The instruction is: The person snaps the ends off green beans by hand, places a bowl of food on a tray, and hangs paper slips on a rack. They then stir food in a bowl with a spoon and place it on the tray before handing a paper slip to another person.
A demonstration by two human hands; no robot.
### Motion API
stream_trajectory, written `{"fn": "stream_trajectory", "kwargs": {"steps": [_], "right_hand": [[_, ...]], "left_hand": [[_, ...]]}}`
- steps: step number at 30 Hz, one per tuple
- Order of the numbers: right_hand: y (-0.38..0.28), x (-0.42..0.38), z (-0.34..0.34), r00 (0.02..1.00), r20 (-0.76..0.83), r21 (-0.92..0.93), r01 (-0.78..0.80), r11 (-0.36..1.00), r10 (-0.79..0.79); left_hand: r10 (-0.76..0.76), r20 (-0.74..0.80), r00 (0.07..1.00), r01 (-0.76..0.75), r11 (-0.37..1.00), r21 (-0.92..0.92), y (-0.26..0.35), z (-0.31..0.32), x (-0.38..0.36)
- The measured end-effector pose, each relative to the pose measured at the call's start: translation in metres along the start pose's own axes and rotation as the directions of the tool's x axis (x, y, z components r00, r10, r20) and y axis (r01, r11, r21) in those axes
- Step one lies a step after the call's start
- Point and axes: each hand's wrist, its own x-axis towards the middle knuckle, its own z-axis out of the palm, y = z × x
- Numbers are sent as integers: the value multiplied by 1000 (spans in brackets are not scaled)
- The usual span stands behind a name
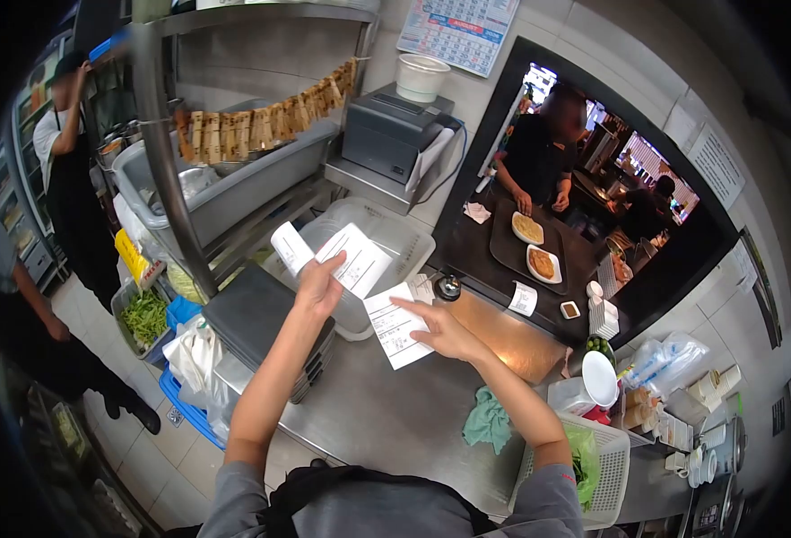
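Note:
My left hand (320, 287) pinches white printed slips (357, 260) over the counter's left part, and one slip curls up at its left. To the right, my right hand (447, 330) has its fingers on another printed slip (394, 334), with the index finger stretched across its upper part. Small papers lie just behind that slip, beside a dark, round metal object (447, 287). Behind my hands sits a translucent plastic bin (413, 245). A stack of dark trays (256, 314) is left of my left forearm.
Clothespins (261, 130) hang on a rack by a printer (386, 139). Through the opening, a person (539, 152) stands behind a tray with two plates of food (528, 228). A green cloth (488, 421) and white basket (612, 466) are at right. Two people stand left.

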Motion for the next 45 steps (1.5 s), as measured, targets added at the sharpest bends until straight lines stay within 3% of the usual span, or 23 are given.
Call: {"fn": "stream_trajectory", "kwargs": {"steps": [2,5,8,11,12,13,15,16,17,19,21,22,25,27,29,30,31,34,36,37,39,42,45], "right_hand": [[22,-5,-10,999,-33,-119,20,993,-24],[124,4,-46,895,-445,-111,-35,993,-19],[190,16,-102,629,-759,-304,-115,946,-167],[265,28,-150,352,-924,-239,-230,943,-148],[306,32,-162,293,-946,-191,-156,969,-139],[337,31,-171,274,-961,-71,-364,929,34],[399,11,-181,486,-860,-420,-499,758,-156],[410,12,-183,433,-900,-301,-692,656,44],[385,20,-176,282,-936,-130,-833,537,209],[366,27,-174,275,-952,-199,-892,406,137],[356,26,-184,376,-864,-267,-906,328,336],[373,28,-194,334,-815,-261,-941,215,473],[302,44,-178,199,-954,-80,-890,448,226],[283,49,-180,264,-914,-392,-386,835,-307],[139,50,-104,498,-864,10,178,984,-81],[85,51,-64,647,-723,28,374,927,-240],[48,51,-24,759,-609,165,406,899,-231],[2,42,38,817,-481,32,379,925,-319],[0,42,62,835,-497,147,352,924,-239],[-4,38,69,815,-489,18,365,931,-310],[-14,34,81,769,-442,-210,411,887,-461],[-34,23,117,846,-446,191,410,892,-294],[-52,21,139,856,-334,12,423,906,-395]], "left_hand": [[-21,-6,1000,21,999,33,-4,-16,5],[-30,1,1000,29,996,83,3,-19,1],[-58,24,998,53,985,164,6,-21,-1],[-129,30,991,120,970,211,5,-18,-3],[-142,27,989,132,962,239,2,-21,-1],[-139,62,988,122,966,229,1,-20,-2],[-164,45,985,147,954,261,0,-20,-1],[-174,36,984,158,949,273,1,-18,-2],[-187,31,982,170,943,286,3,-15,-3],[-200,21,980,183,932,312,2,-15,-3],[-196,17,980,179,921,345,0,-15,-4],[-187,25,982,164,911,377,0,-14,-6],[-135,82,988,79,874,480,-1,-9,-13],[-55,149,987,-38,831,555,-3,-7,-18],[2,219,976,-122,835,537,-6,2,-28],[18,249,968,-152,832,533,-8,5,-32],[31,278,960,-180,829,530,-9,8,-37],[101,334,937,-279,791,545,-10,11,-56],[197,361,911,-389,695,604,-2,9,-74],[202,428,881,-458,587,667,7,7,-82],[315,415,853,-517,608,602,16,3,-101],[399,165,902,-427,764,484,31,-5,-127],[467,-183,865,-419,874,246,46,-42,-131]]}}
